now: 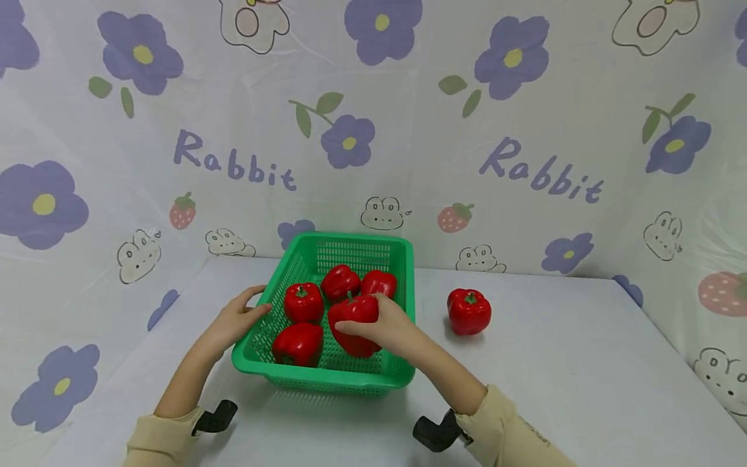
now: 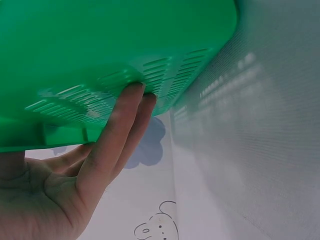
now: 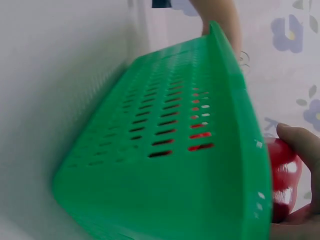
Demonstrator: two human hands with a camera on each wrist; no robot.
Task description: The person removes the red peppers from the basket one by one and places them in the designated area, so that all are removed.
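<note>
A green slotted plastic basket (image 1: pixel 399 379) stands on the white table and holds several red bell peppers. My right hand (image 1: pixel 382 327) grips one red pepper (image 1: pixel 353 318) just above the others in the basket; the same pepper (image 3: pixel 282 175) shows past the basket wall (image 3: pixel 165 165) in the right wrist view. My left hand (image 1: pixel 239 319) rests with straight fingers (image 2: pixel 117 130) against the basket's left wall (image 2: pixel 100 50). Another red pepper (image 1: pixel 469 311) sits alone on the table to the right of the basket.
The white table (image 1: pixel 583 389) is backed and flanked by a cloth printed with purple flowers, strawberries and the word Rabbit (image 1: pixel 539 172). Black wrist camera mounts (image 1: pixel 434 433) show at the near edge.
</note>
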